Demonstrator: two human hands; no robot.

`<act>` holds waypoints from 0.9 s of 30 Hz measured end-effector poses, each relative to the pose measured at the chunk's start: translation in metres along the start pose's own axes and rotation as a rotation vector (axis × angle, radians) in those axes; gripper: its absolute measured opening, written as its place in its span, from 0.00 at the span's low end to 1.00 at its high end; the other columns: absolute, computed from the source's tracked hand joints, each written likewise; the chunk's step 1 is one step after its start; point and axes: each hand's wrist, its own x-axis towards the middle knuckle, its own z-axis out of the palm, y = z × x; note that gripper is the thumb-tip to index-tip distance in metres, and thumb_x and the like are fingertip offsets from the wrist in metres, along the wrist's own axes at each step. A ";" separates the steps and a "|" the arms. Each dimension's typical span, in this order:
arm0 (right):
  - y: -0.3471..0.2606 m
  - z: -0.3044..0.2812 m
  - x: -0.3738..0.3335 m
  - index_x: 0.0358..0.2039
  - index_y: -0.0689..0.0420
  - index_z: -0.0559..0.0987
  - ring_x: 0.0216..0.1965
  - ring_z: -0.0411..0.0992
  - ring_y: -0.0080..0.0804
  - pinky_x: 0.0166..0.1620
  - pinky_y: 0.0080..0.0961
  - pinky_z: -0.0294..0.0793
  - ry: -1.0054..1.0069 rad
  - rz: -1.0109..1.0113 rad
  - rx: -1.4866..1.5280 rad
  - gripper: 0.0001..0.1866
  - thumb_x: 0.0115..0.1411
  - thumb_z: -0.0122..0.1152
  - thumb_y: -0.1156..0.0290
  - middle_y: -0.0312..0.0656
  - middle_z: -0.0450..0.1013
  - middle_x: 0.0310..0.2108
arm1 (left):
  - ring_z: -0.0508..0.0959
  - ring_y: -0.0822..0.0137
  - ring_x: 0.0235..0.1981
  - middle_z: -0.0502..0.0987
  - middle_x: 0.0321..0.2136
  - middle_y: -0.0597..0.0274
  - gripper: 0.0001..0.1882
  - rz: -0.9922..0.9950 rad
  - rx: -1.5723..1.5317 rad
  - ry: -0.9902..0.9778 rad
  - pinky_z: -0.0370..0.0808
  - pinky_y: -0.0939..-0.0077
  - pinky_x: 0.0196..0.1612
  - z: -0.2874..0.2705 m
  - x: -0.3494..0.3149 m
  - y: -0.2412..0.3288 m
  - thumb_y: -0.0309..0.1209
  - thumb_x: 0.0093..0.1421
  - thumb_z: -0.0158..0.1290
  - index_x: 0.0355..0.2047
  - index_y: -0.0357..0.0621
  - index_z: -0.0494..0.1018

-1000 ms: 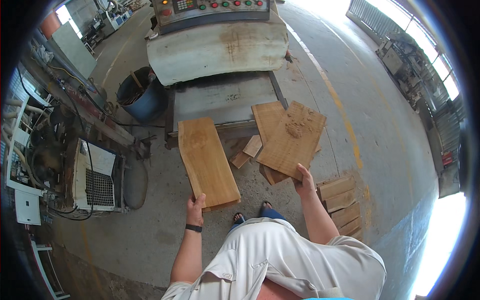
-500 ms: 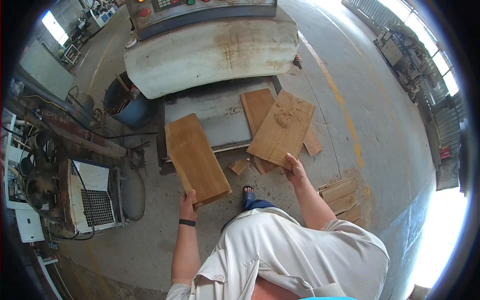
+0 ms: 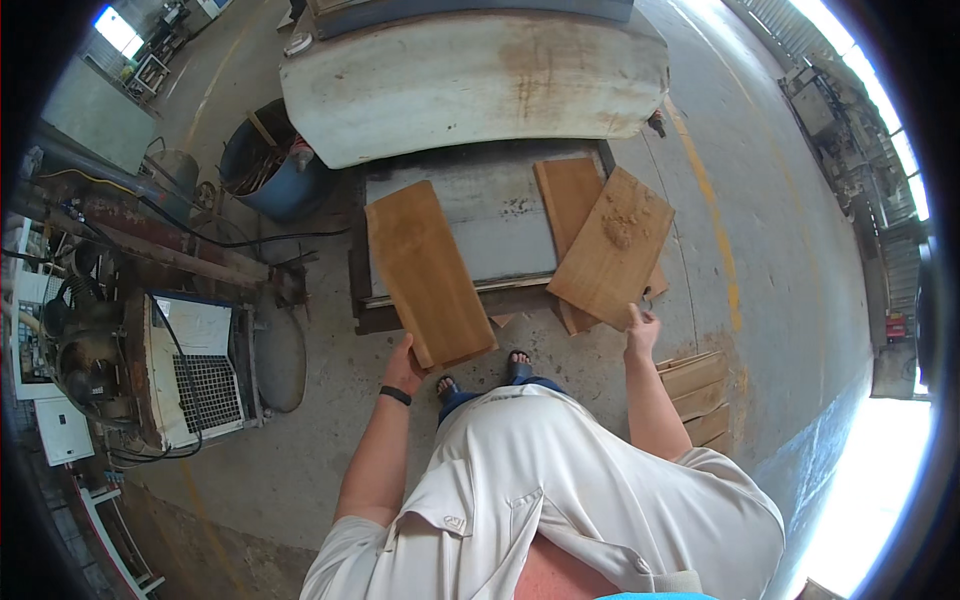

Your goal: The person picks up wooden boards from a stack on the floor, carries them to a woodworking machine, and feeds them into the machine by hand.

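Observation:
My left hand (image 3: 402, 366) grips the near left corner of a smooth brown wooden board (image 3: 430, 275), which reaches out over the machine's grey bed. A thin second edge shows along that board's near end; I cannot tell if another piece lies beneath. My right hand (image 3: 641, 330) is closed on the near corner of a paler wooden board (image 3: 600, 270). Clumps of sawdust (image 3: 627, 228) lie on this board's far half. Under it, partly covered, another brown board (image 3: 566, 190) rests on the bed's right side.
The machine's stained white cover (image 3: 470, 90) stands ahead, over the flat metal bed (image 3: 480, 235). A blue drum (image 3: 290, 190) with scraps is at its left. Machinery with a wire grille (image 3: 208, 388) stands left. Several boards (image 3: 697, 395) lie on the floor at right.
The view has shifted, and I stand closer to the machine, both feet now showing. Both boards remain in my hands and have come nearer the bed.

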 end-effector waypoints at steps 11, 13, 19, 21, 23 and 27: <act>-0.088 0.172 -0.238 0.50 0.62 0.79 0.41 0.77 0.32 0.47 0.29 0.76 -0.812 -0.345 -0.341 0.22 0.59 0.68 0.63 0.45 0.79 0.41 | 0.70 0.56 0.61 0.68 0.62 0.55 0.28 -0.097 0.038 -0.196 0.67 0.54 0.62 -0.047 -0.006 0.026 0.47 0.74 0.39 0.66 0.42 0.60; -0.101 0.195 -0.260 0.54 0.63 0.77 0.46 0.76 0.37 0.52 0.33 0.74 -0.868 -0.375 -0.665 0.27 0.58 0.69 0.63 0.50 0.77 0.47 | 0.71 0.55 0.60 0.70 0.61 0.54 0.28 -0.097 0.068 -0.188 0.68 0.52 0.62 -0.058 -0.004 0.032 0.46 0.73 0.43 0.65 0.40 0.61; -0.100 0.204 -0.243 0.58 0.63 0.73 0.51 0.76 0.38 0.53 0.37 0.74 -1.189 0.084 -0.080 0.29 0.58 0.68 0.65 0.46 0.76 0.53 | 0.74 0.60 0.57 0.73 0.57 0.54 0.28 0.027 0.217 -0.026 0.70 0.61 0.60 -0.059 -0.008 0.050 0.41 0.69 0.52 0.62 0.35 0.63; -0.112 0.193 -0.234 0.58 0.63 0.73 0.50 0.76 0.36 0.53 0.35 0.75 -1.151 0.227 0.098 0.28 0.58 0.67 0.67 0.44 0.76 0.52 | 0.76 0.62 0.53 0.74 0.54 0.54 0.27 0.156 0.270 -0.002 0.72 0.65 0.56 -0.055 -0.018 0.050 0.40 0.68 0.55 0.59 0.35 0.65; -0.140 0.186 -0.241 0.58 0.63 0.74 0.50 0.76 0.34 0.52 0.33 0.75 -1.141 0.369 0.269 0.28 0.58 0.67 0.69 0.43 0.76 0.52 | 0.76 0.62 0.52 0.75 0.52 0.55 0.25 0.232 0.274 0.020 0.73 0.66 0.55 -0.077 -0.015 0.048 0.39 0.68 0.54 0.58 0.35 0.66; -0.173 0.151 -0.223 0.55 0.64 0.75 0.47 0.76 0.32 0.52 0.28 0.73 -0.964 0.246 0.228 0.25 0.56 0.65 0.73 0.43 0.77 0.48 | 0.77 0.64 0.48 0.76 0.49 0.55 0.23 0.309 0.319 0.102 0.74 0.69 0.52 -0.086 -0.013 0.047 0.38 0.68 0.54 0.56 0.34 0.68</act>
